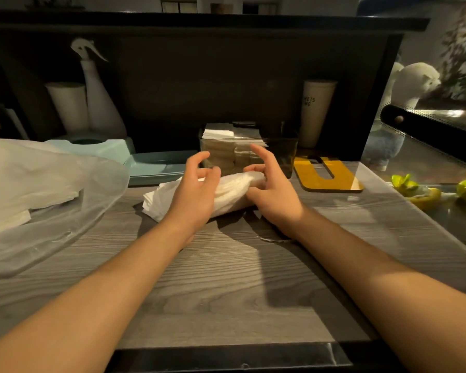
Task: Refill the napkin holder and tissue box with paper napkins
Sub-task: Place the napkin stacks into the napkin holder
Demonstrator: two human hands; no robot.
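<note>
The wood-grain counter (226, 278) carries everything here, and the clear napkin holder (288, 157) at its far edge serves as the landmark. Just in front of that holder lies a loose bundle of white paper napkins (234, 192), its long side running across the counter, its left end fanned out and untidy.

The left hand (194, 192) rests over the middle of the bundle, fingers spread and lightly curled above it, so its grip is apart and not closed on the paper. The right hand (275, 189) sits at the bundle's right end with the lower fingers against the paper and the upper ones lifted; that grip is also apart, touching but not clamping.

The step in hand looks like gathering the bundle for loading. To do it well, I would square the fanned left end first, tapping the edges flush against the counter, then press the stack flat from both ends with straight fingers, since thin paper slides and buckles if pinched in the middle. The holder already has folded napkins stacked in its left part, while its right part looks free, so the bundle should go in there, lowered edge-first and level.

Left of the holder a clear plastic bag (38, 189) holds more napkins, and a pale green tissue box (113, 150) lies nearer the holder, apparently waiting its turn.
</note>
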